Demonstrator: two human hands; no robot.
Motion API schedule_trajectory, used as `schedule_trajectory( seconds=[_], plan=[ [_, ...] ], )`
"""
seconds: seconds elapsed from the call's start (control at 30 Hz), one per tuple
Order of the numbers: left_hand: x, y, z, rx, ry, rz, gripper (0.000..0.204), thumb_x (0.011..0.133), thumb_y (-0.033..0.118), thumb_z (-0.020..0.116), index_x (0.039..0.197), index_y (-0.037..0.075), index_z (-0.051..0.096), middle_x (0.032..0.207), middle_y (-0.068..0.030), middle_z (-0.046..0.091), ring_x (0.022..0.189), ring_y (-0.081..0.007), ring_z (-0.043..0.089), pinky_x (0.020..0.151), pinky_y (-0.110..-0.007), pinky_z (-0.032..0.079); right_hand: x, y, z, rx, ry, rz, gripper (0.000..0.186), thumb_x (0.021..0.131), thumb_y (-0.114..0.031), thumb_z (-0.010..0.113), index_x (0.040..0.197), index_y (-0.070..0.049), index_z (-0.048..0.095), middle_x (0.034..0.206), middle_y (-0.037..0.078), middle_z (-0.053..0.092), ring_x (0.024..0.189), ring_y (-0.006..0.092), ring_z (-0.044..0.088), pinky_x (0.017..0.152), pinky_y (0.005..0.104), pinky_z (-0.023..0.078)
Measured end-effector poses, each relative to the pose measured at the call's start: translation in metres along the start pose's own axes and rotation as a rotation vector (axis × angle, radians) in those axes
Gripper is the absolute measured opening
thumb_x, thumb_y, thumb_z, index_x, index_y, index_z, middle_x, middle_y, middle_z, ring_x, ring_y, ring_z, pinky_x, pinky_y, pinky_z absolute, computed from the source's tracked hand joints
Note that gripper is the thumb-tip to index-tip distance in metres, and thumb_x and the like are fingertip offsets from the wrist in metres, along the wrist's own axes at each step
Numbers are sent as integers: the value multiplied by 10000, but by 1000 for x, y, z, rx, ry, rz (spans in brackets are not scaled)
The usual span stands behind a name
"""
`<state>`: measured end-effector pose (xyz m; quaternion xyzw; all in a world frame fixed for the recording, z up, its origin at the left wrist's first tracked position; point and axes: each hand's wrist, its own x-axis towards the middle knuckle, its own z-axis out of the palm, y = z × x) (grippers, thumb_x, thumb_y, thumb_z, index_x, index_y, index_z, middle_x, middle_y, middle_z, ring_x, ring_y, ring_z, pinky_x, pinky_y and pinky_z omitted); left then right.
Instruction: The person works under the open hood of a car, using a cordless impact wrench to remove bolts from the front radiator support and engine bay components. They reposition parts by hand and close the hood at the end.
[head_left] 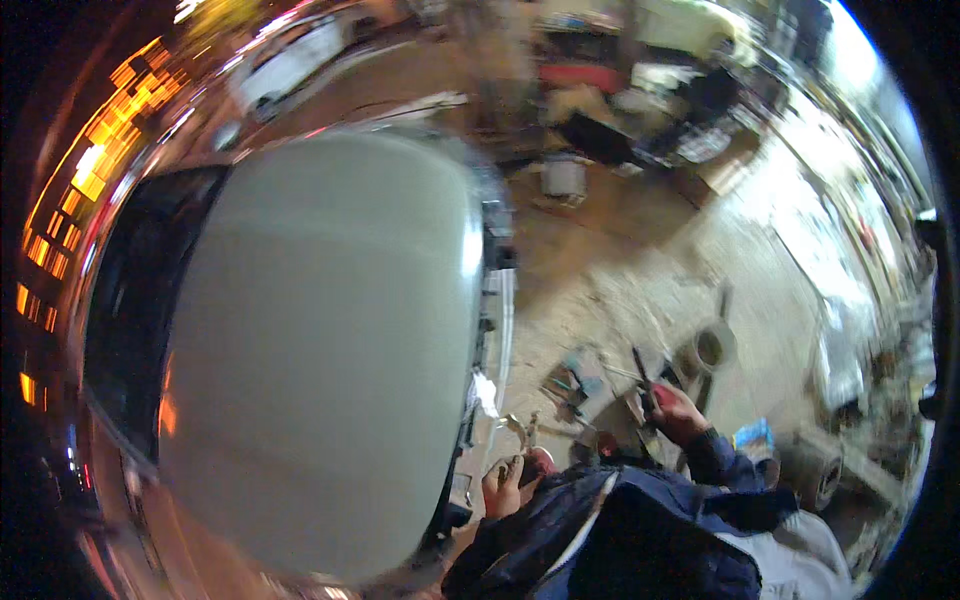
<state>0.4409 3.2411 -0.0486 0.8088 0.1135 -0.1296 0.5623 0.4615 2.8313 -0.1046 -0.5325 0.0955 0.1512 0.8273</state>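
My right hand (680, 416) is closed around a dark, long, narrow tool (643, 372) that points up and away; blur hides its exact kind. Lower and further left, my left hand (502, 487) has its fingers curled beside the front of a car. Whether something small sits in those fingers I cannot make out. A bent, pale metal piece (522, 432) shows just beyond the left hand. The car's broad grey-green hood (330, 330) fills the left side, shut, with dark fittings along its front edge.
Between and beyond my hands, a cluster of tools (570, 385) lies on the dusty ground. A hollow round drum (712, 347) stands right of them, with another cylinder (812, 470) nearer me. Further off are a white bucket (564, 178), piled scrap (650, 120) and a white car (290, 65).
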Motion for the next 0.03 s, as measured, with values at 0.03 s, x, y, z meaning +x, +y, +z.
schedule_trajectory(
  seconds=[0.03],
  plan=[
    [5, 18, 5, 78, -83, 83, 332, 1073, 301, 694, 1244, 22, 748, 1101, -148, 795, 1047, -278, 773, 923, -440, 617, -7, -16, 7, 117, -70, 34, 696, 897, -244, 803, 1544, -165, 559, 1393, 146, 686, 1198, 323, 671, 1035, 355, 533]
  ],
)
